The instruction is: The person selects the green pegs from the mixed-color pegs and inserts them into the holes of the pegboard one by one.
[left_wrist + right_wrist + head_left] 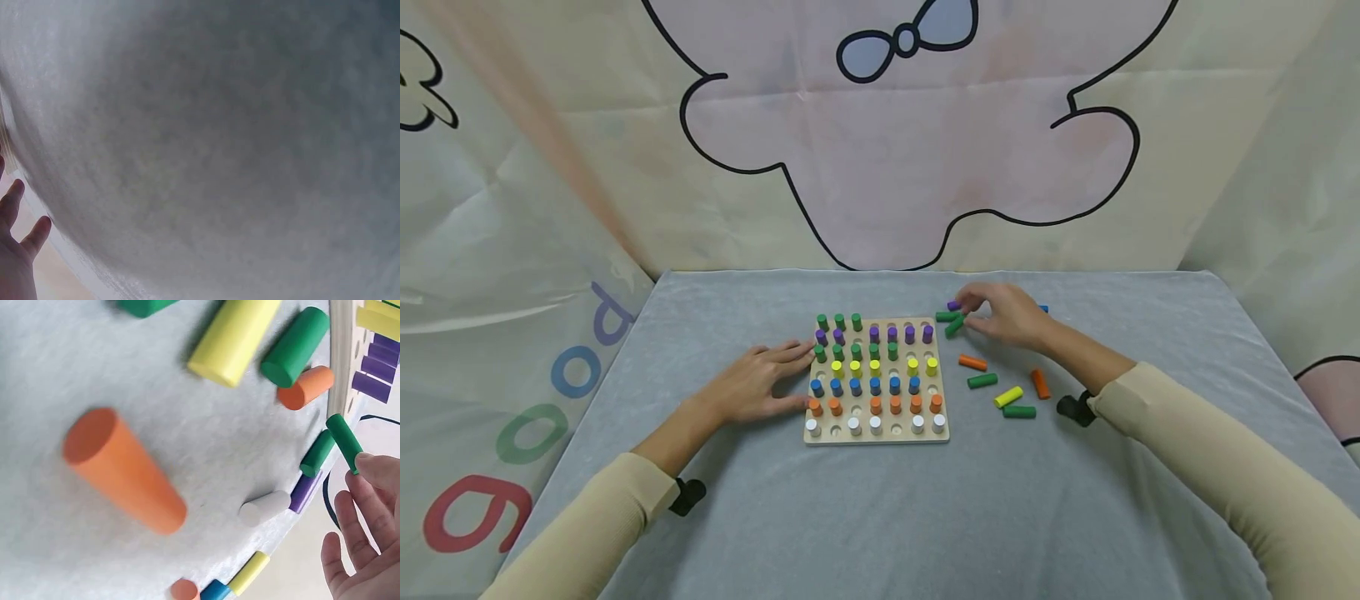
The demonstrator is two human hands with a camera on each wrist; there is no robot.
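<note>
My right hand [1007, 315] pinches a green peg [342, 442] between thumb and index finger, off the board's upper right corner. Close by that peg lie another green peg [317, 453] and a purple peg [305, 492]. A wooden pegboard [850, 439] stands in front of me, with rows of green, purple, yellow, blue, orange and white pegs and some bare holes. My left hand [756, 383] rests at the board's left edge, fingers spread and fairly straight. In the left wrist view only part of the left hand [19, 244] appears, beside blurred grey cloth.
Right of the board lie loose pegs: orange [973, 362], green [982, 381], yellow [1008, 397] and others. A white peg [265, 508] and a blue peg [215, 590] show in the right wrist view. Grey cloth [880, 517] covers the table; a printed curtain hangs behind.
</note>
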